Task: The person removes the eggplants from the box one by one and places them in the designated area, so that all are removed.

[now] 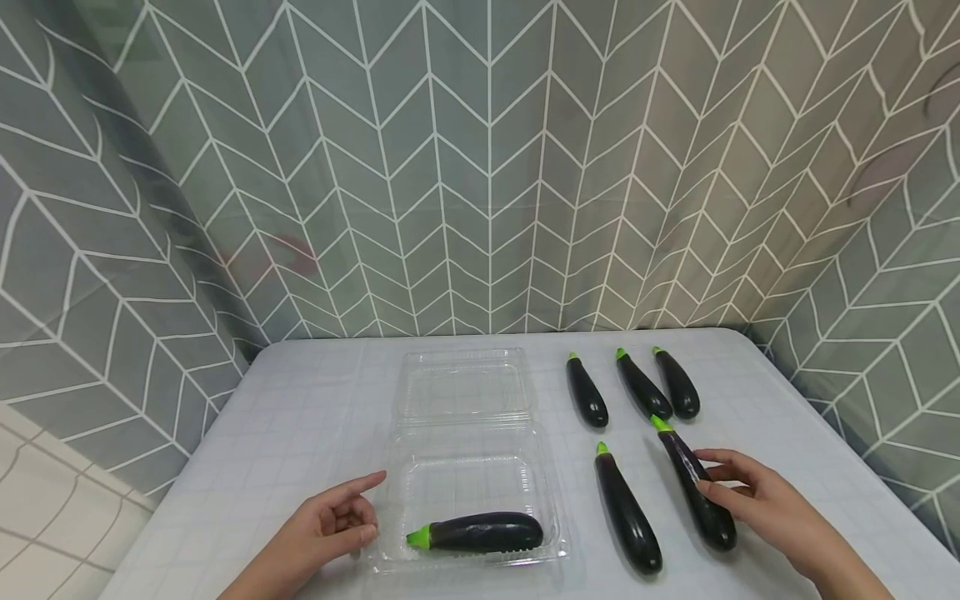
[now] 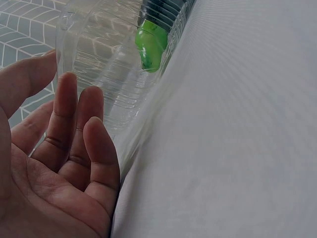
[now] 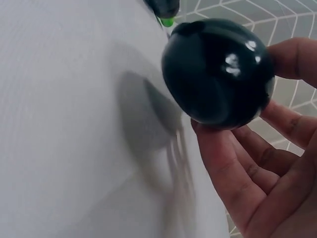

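My right hand (image 1: 757,500) pinches a dark, glossy eggplant (image 1: 697,483) with a bright green stem between thumb and fingers. In the right wrist view its rounded end (image 3: 218,74) stands off the white tabletop, with a shadow beside it. At the left edge of an opened clear plastic clamshell box (image 1: 551,467), my left hand (image 1: 318,525) lies with loosely bent fingers and grasps nothing; its fingertips are right by the box wall (image 2: 67,44). Inside the box's near half, another eggplant (image 1: 487,532) lies sideways, stem (image 2: 151,47) toward my left hand.
One eggplant (image 1: 628,512) lies between the box and my right hand. Farther back on the right lie three more, the leftmost eggplant (image 1: 587,392) apart from the others. The box lid (image 1: 461,360) lies folded back flat. A grey chevron-patterned curtain (image 1: 487,183) surrounds the white table (image 1: 300,400).
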### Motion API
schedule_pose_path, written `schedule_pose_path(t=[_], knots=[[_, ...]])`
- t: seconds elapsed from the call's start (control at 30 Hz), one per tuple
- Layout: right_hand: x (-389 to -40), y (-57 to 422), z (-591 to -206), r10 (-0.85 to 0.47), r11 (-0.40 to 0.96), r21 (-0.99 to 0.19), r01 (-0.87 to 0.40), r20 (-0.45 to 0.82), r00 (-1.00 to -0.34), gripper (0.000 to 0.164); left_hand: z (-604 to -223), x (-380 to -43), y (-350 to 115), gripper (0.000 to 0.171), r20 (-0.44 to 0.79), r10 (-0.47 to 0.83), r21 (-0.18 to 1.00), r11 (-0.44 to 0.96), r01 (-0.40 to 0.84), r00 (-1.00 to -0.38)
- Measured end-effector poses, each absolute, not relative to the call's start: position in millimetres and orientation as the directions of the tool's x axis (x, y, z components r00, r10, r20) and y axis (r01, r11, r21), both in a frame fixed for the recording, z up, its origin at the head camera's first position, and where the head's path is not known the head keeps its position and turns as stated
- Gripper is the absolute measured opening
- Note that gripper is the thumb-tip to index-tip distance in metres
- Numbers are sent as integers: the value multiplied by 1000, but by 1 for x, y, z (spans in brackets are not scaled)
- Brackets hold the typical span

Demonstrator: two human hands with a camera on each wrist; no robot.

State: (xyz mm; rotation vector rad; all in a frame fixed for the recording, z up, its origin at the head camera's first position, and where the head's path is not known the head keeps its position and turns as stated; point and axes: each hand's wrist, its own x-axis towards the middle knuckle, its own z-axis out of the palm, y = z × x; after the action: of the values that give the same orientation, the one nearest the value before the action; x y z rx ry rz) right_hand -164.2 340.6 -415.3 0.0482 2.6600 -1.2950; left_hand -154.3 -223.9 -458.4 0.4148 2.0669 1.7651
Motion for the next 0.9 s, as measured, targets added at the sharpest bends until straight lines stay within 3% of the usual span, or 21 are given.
schedule_pose_path(t=[0.53, 0.9], knots=[[-165, 350, -424, -17, 623, -761, 184, -248, -969, 62, -458, -154, -224, 63, -100, 462, 984, 177, -19, -881], [-162, 352, -430, -18, 660, -739, 137, -198, -980, 56, -459, -155, -224, 62, -67, 468, 983, 184, 23, -881]])
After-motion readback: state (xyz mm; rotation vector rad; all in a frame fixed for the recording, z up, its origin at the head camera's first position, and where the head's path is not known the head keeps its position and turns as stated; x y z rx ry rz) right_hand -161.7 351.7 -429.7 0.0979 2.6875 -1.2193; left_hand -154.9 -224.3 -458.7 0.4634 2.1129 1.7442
